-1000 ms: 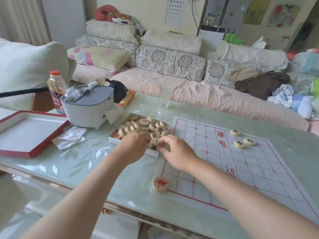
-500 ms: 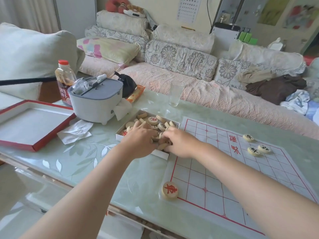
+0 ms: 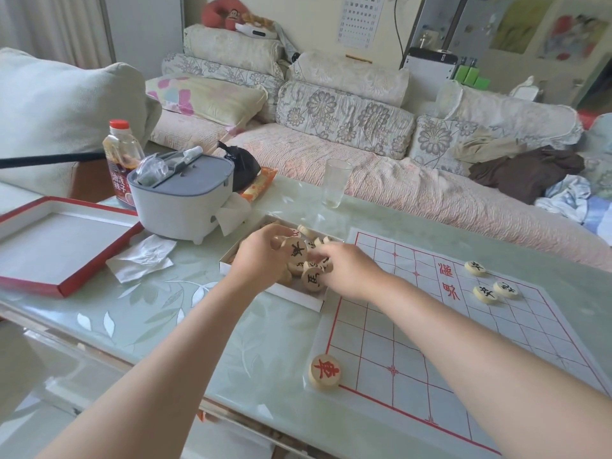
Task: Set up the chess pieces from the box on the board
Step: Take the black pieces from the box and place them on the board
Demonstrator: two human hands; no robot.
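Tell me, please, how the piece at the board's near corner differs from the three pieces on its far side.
The near piece bears a red character; the far three bear black ones. The near piece lies alone on the board corner; the far three cluster close together. All are pale wooden discs lying flat, face up.

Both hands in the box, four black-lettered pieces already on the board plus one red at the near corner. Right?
Not quite. The head view shows three black-lettered pieces on the board, not four. The rest holds: left hand and right hand are in the box, and one red piece sits at the near corner.
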